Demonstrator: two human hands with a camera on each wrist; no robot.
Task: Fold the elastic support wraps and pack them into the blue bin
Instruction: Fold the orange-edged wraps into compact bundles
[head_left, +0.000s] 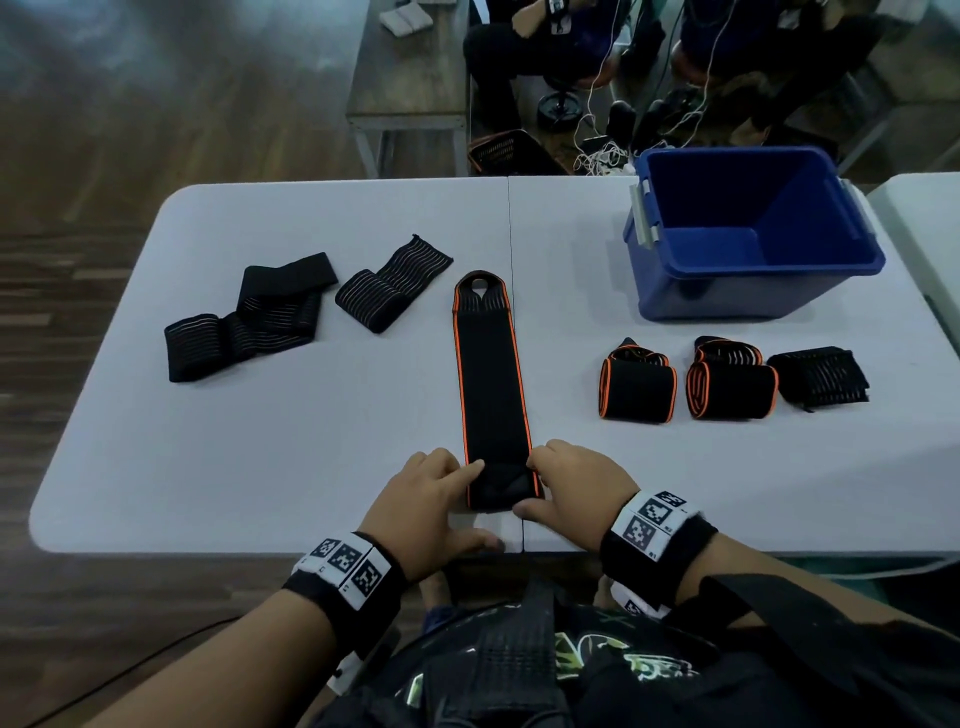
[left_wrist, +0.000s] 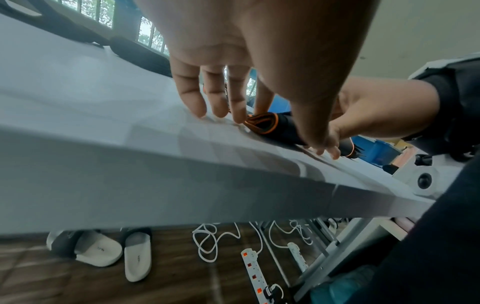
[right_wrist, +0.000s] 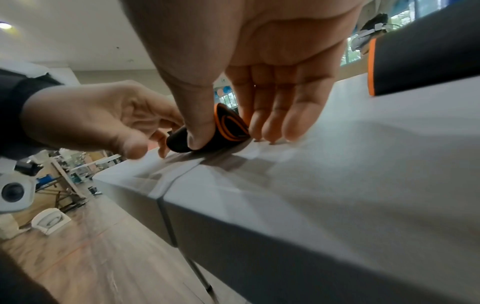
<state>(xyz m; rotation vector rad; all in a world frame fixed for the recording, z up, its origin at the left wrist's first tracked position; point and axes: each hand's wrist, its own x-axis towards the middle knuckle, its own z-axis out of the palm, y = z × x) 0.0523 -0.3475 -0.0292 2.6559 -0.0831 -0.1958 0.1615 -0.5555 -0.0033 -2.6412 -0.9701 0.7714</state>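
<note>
Risks first. The orange-edged wrap (head_left: 492, 384) lies flat along the worktop (head_left: 291, 467) centre seam, loop end far, near end at the front edge w/ a small roll started. Left hand (head_left: 431, 506) and right hand (head_left: 574, 488) flank that roll; right thumb pinches it against the fingers, left fingertips (left_wrist: 240, 115) press at its side, left thumb clear of it.

- Roll sits just beside the worktop edge: a slip could drop it off the front.
- Uneven pressure L vs R would prob. skew the roll, orange edges misaligned.
- Elastic may spring open if the pinch relaxes.

Surroundings, largest first: blue bin (head_left: 753, 234), far right, looks empty; nothing blocks it. Loose striped wraps (head_left: 244, 322), far left, unfolded. Three rolled wraps (head_left: 727, 382) right, between hands and bin, not yet packed; reach path crosses over them.
</note>
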